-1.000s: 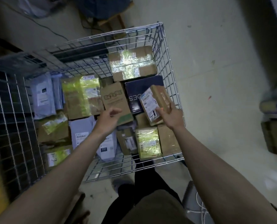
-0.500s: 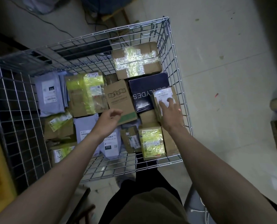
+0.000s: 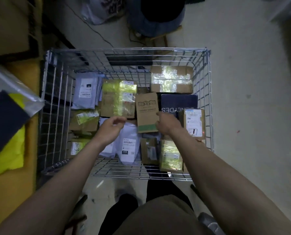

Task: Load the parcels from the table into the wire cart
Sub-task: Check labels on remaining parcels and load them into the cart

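**Small box set down in the cart, hands over the load**

The small labelled box (image 3: 194, 123) lies in the wire cart (image 3: 207, 102), against its right wall, on top of other parcels and partly over the dark blue box (image 3: 178, 102). Its white label faces up. Its long axis runs away from us, roughly parallel to that wall, with the near end resting just above the yellow-taped parcel (image 3: 171, 156).

Our right hand (image 3: 166, 123) is just left of that box, over the edge of the brown printed box (image 3: 147, 112). Its fingers are curled downward and we cannot tell whether they grip anything; they do not look clamped on the small box. Our left hand (image 3: 111, 128) hovers above the white mailers (image 3: 128, 146), fingers loosely bent, holding nothing.

We judge the placing step to be finished or nearly so. The cart floor is largely covered, with free mesh at the far left. The next move calls for turning left to the table (image 3: 14, 184), where a yellow bagged item (image 3: 7, 150) lies, and picking up another parcel.
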